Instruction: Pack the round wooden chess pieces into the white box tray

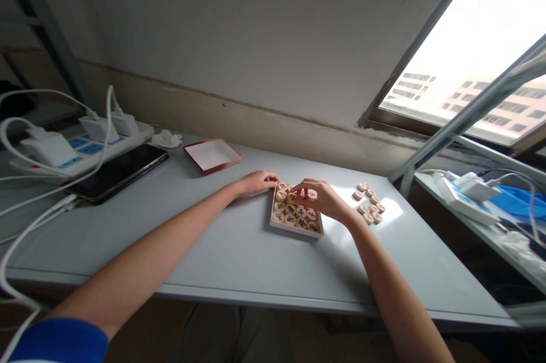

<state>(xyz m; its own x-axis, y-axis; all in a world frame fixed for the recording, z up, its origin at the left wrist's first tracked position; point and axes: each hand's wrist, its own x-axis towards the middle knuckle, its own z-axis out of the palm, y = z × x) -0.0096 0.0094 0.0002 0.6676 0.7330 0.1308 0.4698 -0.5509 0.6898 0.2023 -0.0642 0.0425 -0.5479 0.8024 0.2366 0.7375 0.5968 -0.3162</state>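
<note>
A shallow white box [296, 230] on the grey table holds rows of round wooden pieces [290, 209] with red and black characters. At the box's far left corner rests my left hand [257, 182], its fingers bent against the edge. Above the box's far right part is my right hand [321, 197], fingers pinched down over the red-marked pieces; what lies between its fingertips is hidden. More round pieces [374, 199] lie loose to the right of the box.
An open box lid [213, 156] lies at the back left. Farther left are a black phone [119, 172], a power strip [81, 149] with white chargers and cables, and crumpled tissue [166, 139]. A metal frame [443, 135] stands at the right.
</note>
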